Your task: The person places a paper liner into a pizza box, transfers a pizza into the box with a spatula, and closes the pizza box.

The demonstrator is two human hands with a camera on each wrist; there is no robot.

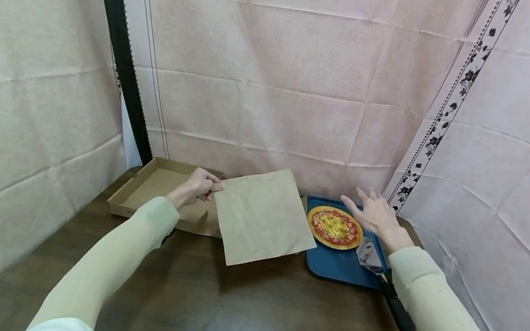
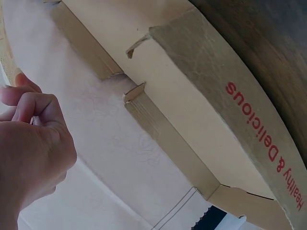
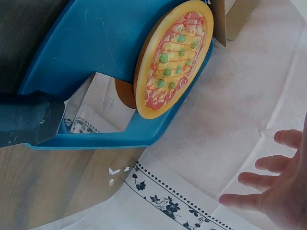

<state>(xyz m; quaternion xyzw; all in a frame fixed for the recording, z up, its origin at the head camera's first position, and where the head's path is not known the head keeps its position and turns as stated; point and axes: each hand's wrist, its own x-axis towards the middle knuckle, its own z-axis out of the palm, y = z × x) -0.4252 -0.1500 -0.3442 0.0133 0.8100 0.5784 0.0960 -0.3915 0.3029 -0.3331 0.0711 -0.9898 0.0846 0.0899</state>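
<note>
My left hand [image 1: 200, 186] pinches the upper left corner of a square sheet of brown paper [image 1: 263, 220], which hangs tilted above the table. Behind and left of it lies an open cardboard pizza box [image 1: 135, 188], partly covered by the sheet. In the left wrist view the fingers of the left hand [image 2: 38, 148] are curled, and the sheet barely shows. My right hand [image 1: 378, 215] holds nothing, its fingers spread over the far right side of a blue tray [image 1: 337, 265]. On that tray sit a pizza [image 1: 335, 227] and the metal blade of a pizza server [image 1: 369, 254].
The server's black handle [image 1: 401, 312] juts over the tray's near right corner. Pale cloth walls [image 1: 275, 78] close in the dark wooden table [image 1: 227, 310] at the back and sides. Red lettering marks the box's side wall [image 2: 259, 124].
</note>
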